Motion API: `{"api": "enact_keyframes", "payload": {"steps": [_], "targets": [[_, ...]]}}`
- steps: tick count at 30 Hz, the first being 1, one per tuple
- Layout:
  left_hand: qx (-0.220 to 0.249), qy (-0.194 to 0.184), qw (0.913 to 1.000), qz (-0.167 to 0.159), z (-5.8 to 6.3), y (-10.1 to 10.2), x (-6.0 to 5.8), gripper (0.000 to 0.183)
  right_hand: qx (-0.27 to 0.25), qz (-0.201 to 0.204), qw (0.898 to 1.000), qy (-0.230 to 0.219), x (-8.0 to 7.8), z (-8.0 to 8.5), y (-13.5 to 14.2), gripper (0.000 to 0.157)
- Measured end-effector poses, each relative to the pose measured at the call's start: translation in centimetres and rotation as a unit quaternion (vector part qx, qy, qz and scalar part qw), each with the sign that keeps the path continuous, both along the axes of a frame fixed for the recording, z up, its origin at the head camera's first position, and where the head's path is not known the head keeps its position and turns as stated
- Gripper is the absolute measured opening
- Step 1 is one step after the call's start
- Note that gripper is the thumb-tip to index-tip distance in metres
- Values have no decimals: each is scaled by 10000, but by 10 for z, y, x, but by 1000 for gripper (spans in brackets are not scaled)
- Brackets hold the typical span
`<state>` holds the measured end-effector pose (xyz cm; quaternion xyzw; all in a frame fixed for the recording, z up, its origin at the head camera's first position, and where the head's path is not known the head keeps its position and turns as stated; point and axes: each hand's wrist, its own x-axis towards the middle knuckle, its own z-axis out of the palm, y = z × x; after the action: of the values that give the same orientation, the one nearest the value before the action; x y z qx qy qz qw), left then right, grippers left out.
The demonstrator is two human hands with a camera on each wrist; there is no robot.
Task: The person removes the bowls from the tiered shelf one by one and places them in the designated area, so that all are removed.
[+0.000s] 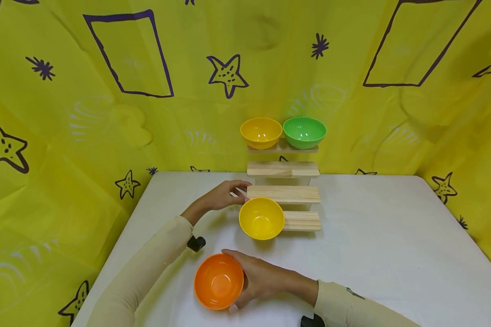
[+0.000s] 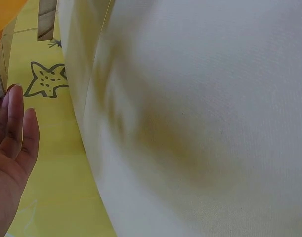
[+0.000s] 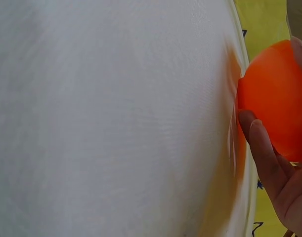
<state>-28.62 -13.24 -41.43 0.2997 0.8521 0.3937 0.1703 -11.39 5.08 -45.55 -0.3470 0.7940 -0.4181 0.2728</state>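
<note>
My right hand (image 1: 266,277) grips an orange bowl (image 1: 218,281) by its right side, fingers at the far rim and thumb at the near one. The right wrist view shows that bowl (image 3: 277,103) from the side, close over the white table. My left hand (image 1: 222,195) pinches the left end of a plank of the stepped wooden stand (image 1: 284,194). In the left wrist view, its fingers (image 2: 15,118) reach the plank's end; the thumb is hidden there. A yellow bowl (image 1: 262,219) sits on the lowest step, right beside the left thumb.
A yellow-orange bowl (image 1: 261,132) and a green bowl (image 1: 304,132) stand side by side on the top step. The white table (image 1: 393,245) spreads around the stand. Yellow patterned cloth (image 1: 188,118) hangs behind the table and along both sides.
</note>
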Motion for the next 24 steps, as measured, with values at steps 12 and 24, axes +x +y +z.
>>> {"api": "enact_keyframes", "payload": {"steps": [12,24], "targets": [[88,-11,10000,27,-2,-1,1,53,-314,142,9993,-165,0,-2,12,111],[115,26,9999,0,-3,0,0,53,-493,-38,9980,-396,3,-1,41,99]]}}
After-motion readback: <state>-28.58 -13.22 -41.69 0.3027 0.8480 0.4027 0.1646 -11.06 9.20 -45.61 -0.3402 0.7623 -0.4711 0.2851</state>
